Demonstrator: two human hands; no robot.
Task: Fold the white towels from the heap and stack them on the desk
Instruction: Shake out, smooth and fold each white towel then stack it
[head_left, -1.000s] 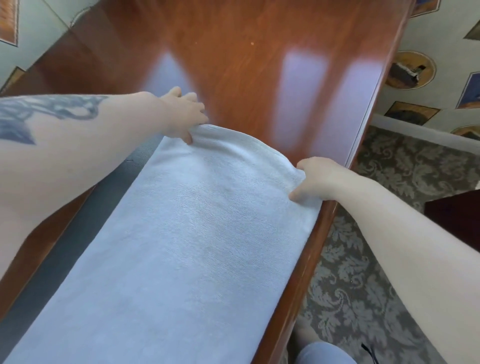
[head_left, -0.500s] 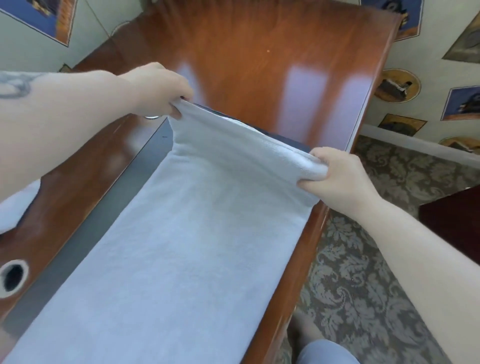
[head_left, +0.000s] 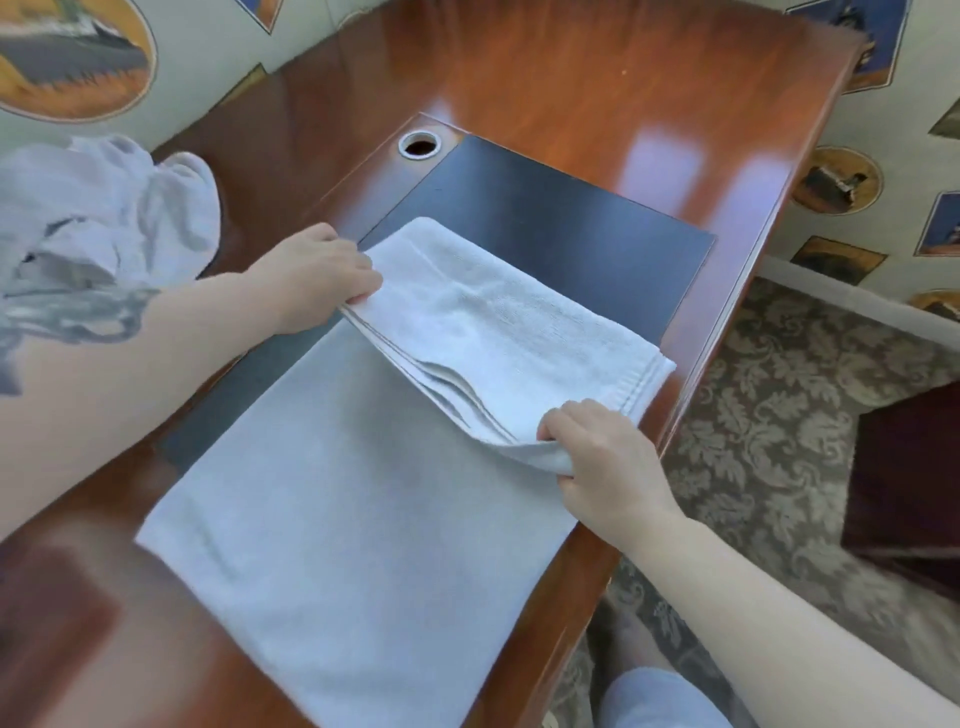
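The left hand (head_left: 317, 275) has its fingers (head_left: 363, 283) curled, pinching one corner of the white towel (head_left: 363, 499); the right hand (head_left: 602, 457) has its fingers (head_left: 558, 428) pinching the opposite corner of the same lifted edge. Between them the towel's far end is doubled back toward the person, showing layered hems, while the rest lies flat on the table (head_left: 597, 78). A crumpled towel heap (head_left: 109, 208) sits at the table's left.

towel (head_left: 363, 493): soft terry cloth (ribbed hem) | desk (head_left: 597, 67): glossy wood, matt inlay
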